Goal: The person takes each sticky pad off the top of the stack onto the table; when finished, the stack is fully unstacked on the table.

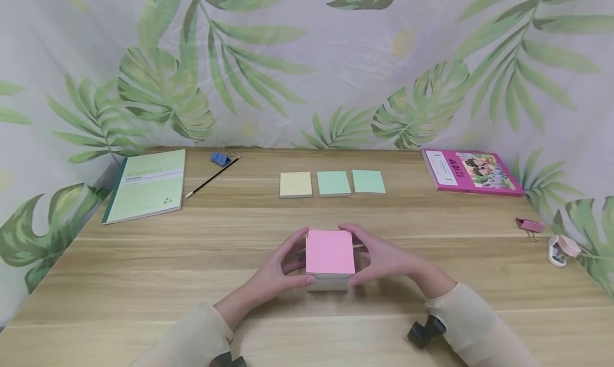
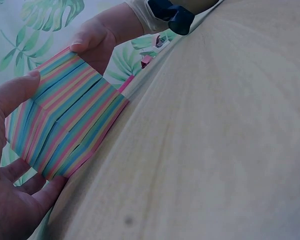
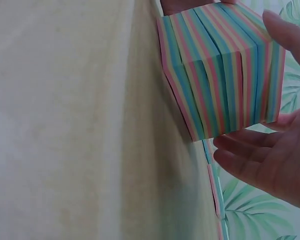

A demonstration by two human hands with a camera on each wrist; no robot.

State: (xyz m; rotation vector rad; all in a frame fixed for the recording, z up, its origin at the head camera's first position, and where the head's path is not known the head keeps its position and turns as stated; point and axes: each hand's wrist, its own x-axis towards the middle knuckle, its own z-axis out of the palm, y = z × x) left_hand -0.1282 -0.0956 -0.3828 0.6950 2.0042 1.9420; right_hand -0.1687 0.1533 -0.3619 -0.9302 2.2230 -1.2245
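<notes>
A thick block of sticky notes with a pink top sheet stands on the wooden table, near its front middle. Its sides show pink, blue and yellow stripes. My left hand grips the block's left side, thumb at the near corner and fingers round the far one. My right hand grips the right side the same way. In the left wrist view my left thumb and fingers wrap the block. In the right wrist view my right hand cups it.
Three thin note pads lie in a row farther back: yellow, green, green. A green notebook, pencil and blue binder clip lie at the left. A pink book, pink clip and small pink stapler lie at the right.
</notes>
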